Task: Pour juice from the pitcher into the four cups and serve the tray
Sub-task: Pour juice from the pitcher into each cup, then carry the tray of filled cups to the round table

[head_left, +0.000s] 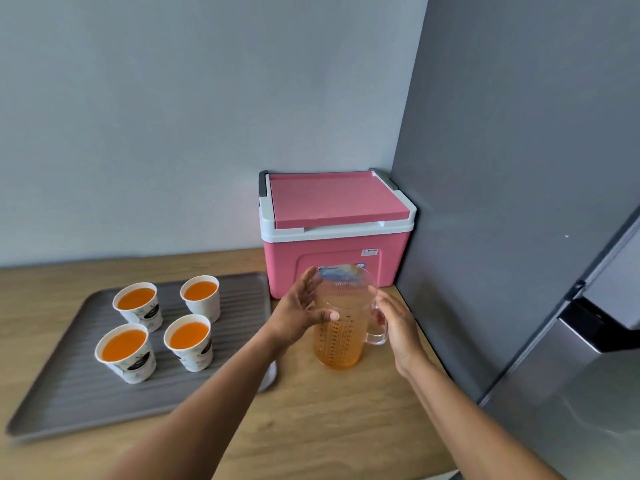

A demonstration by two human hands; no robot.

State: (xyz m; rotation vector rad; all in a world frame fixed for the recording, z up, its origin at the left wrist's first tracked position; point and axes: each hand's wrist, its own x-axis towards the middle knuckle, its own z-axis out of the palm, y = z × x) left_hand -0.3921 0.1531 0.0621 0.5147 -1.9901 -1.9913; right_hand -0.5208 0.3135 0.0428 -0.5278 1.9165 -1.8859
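Observation:
A clear plastic pitcher [341,336] stands upright on the wooden counter, its lower half holding orange juice and its handle turned right. My left hand [299,311] is at its left side with fingers spread, the thumb across the front wall. My right hand [394,322] hovers beside the handle, fingers apart and not wrapped around it. Left of the pitcher lies a grey ridged tray [69,386]. On it stand several white paper cups [126,351], each filled with orange juice.
A pink cooler box [334,233] with a white rim sits shut right behind the pitcher, in the corner. A dark grey panel and a steel refrigerator [571,375] close off the right side. The wooden counter [329,420] runs on toward me.

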